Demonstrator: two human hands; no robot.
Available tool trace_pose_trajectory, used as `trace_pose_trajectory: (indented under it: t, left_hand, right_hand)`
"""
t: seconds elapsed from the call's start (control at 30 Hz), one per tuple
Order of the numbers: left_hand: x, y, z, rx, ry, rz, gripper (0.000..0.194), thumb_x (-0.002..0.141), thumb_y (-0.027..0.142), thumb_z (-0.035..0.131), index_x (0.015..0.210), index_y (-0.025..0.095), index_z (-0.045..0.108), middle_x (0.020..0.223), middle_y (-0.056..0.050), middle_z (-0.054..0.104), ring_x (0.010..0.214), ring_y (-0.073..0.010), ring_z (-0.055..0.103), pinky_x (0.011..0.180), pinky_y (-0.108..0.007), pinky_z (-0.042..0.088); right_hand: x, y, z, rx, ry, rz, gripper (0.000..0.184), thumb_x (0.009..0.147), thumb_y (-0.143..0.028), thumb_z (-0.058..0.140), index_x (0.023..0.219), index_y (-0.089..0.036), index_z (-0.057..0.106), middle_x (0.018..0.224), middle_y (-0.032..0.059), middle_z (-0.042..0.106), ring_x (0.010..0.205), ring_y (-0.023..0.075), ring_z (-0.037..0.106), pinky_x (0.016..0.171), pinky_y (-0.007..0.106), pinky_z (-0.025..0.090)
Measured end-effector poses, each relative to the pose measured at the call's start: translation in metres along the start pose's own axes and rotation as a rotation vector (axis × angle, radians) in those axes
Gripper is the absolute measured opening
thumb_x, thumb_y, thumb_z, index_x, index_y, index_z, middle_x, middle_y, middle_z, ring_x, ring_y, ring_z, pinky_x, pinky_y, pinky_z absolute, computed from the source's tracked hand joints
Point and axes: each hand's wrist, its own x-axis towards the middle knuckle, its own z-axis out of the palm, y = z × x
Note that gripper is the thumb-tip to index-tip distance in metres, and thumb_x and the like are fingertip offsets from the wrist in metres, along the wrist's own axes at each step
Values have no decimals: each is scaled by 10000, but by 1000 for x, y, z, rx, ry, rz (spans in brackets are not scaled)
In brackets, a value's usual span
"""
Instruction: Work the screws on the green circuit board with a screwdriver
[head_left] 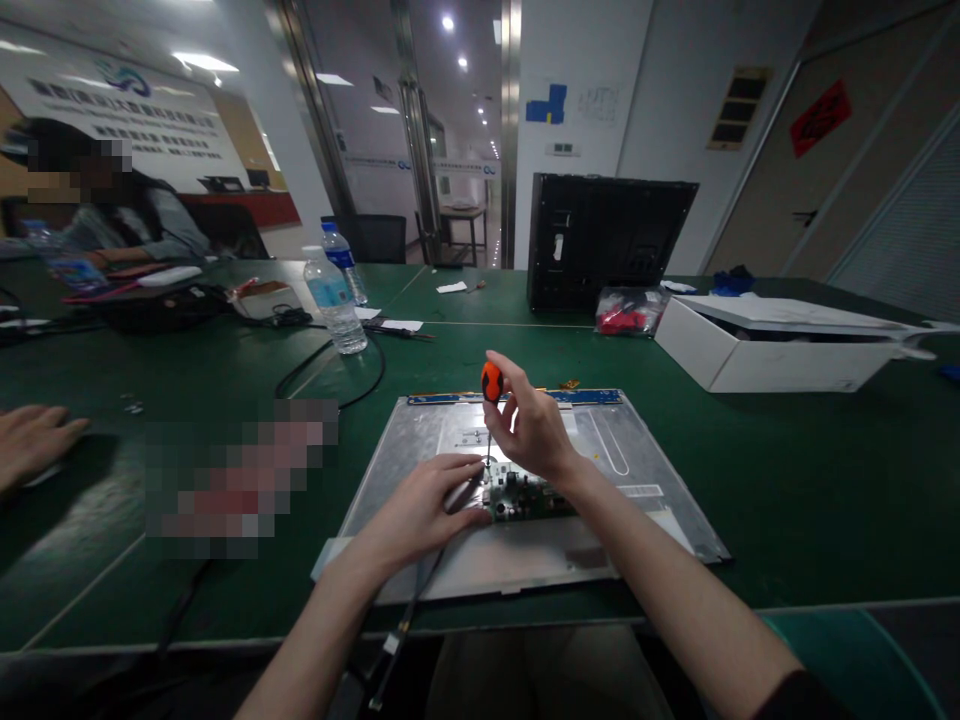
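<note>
My right hand (pixel 536 425) is closed around an orange and black screwdriver (pixel 492 382) held upright. Its thin shaft reaches down to the upper left corner of a green circuit board (pixel 517 490). At the board's left end, my left hand (pixel 427 500) steadies it, with the thumb at the lower edge and the fingers near the screwdriver tip. Beneath the board lies a flat silver display panel (pixel 637 450), with a blue strip (pixel 592 397) along its far edge. My right forearm hides part of the board and panel. A screw under the tip is too small to make out.
A black monitor (pixel 607 240) stands at the back, beside a bag with red contents (pixel 626 315) and a white box (pixel 787 365). Water bottles (pixel 337 310) and a black cable (pixel 382 370) are at left. Another person's hand (pixel 37 440) rests at far left; someone else sits beyond.
</note>
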Motion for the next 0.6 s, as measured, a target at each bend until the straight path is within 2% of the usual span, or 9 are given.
trace_pose_trajectory:
  t: [0.2,0.5,0.6]
  left_hand:
    - [1,-1,-1,22,-9,25,481,753,405,717,1168,168,660,1239,-128,644,1160,-287,576,998,-424,452]
    - [0,-1,0,40,-3,41,452,754,341,728,1165,165,656,1239,-130,640,1173,-294,562,1005,-430,443]
    - [0,-2,1,50,-3,46,452,762,347,723,1166,158,652,1239,-139,636,1174,-299,561,1003,-435,444]
  right_hand:
    - [0,-1,-1,19,-7,-14,531,879,-192,480,1383,-199,312,906,19,639,499,63,524,491,209,445]
    - [0,0,1,4,21,-4,488,898,-308,537,1338,-200,357,871,18,641,508,81,530,475,219,433]
    - [0,-1,-1,36,1,-6,504,895,-258,514,1360,-187,331,852,16,649,499,81,538,477,217,433]
